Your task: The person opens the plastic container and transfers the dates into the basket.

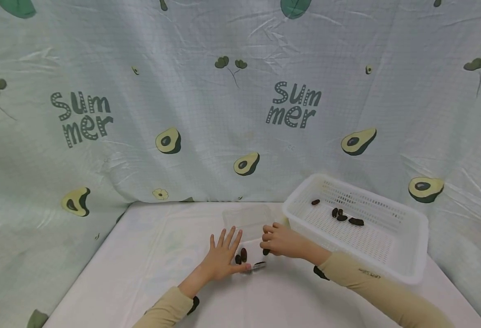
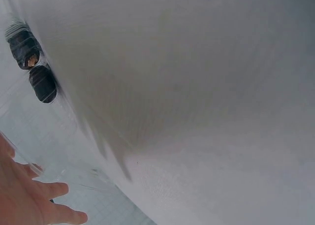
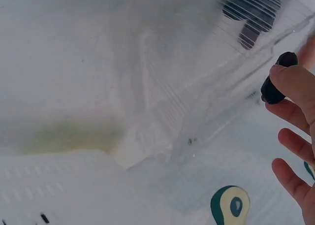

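My left hand (image 1: 220, 260) lies with fingers spread over the left side of a clear plastic box (image 3: 211, 87), its thumb at the front edge. Inside the box sit a few dark brown dates (image 1: 244, 255), seen through the ribbed wall in both wrist views; one in the left wrist view shows a lighter tan end. My right hand (image 1: 283, 240) pinches a single dark date (image 3: 279, 80) between thumb and index finger, over the right side of the box. The other fingers of that hand are loosely bent.
To the right stands a white perforated plastic basket (image 1: 388, 243) with several dark dates (image 1: 341, 218) on its bottom; the right forearm passes along its front side. Behind the white table (image 1: 142, 255) hangs a pale curtain (image 1: 199, 105) printed with avocados. The box's clear lid (image 1: 246, 216) lies toward the back.
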`<state>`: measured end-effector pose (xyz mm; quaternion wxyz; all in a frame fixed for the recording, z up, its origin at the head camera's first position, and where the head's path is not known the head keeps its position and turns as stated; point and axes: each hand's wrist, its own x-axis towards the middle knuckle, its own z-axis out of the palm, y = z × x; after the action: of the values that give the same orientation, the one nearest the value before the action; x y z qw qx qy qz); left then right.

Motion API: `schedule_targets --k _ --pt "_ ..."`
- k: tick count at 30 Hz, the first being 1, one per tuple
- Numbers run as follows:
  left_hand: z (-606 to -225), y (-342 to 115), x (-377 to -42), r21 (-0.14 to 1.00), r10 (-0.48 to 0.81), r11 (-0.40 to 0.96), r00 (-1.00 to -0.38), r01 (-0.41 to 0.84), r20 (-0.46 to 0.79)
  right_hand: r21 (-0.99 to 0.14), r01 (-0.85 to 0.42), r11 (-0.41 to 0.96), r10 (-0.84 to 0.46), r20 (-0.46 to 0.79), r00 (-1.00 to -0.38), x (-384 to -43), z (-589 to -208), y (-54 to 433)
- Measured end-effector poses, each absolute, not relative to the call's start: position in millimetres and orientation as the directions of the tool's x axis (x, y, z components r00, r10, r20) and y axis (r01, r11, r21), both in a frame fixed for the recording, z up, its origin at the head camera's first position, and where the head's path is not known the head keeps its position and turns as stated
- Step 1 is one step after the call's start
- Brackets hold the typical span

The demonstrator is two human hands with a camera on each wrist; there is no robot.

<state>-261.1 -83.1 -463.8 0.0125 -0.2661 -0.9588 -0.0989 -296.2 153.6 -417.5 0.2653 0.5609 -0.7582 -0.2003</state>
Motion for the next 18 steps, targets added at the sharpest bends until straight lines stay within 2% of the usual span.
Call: schedule_targets --k 5,10,18 --pt "-463 -83 -262 0.192 0.507 0.837 -0.858 0.513 0.083 0.615 -0.728 0.302 -0.952 0.227 -0.203 -291 -398 172" --pt "-464 -84 -263 0.183 0.515 0.833 -0.852 0.523 0.091 0.566 -0.753 0.335 -0.933 0.309 -0.183 -289 -380 193" --pt "-466 -85 -264 0.201 0.517 0.828 -0.852 0.523 0.087 0.528 -0.71 0.466 -0.871 0.414 -0.265 -293 -360 235"
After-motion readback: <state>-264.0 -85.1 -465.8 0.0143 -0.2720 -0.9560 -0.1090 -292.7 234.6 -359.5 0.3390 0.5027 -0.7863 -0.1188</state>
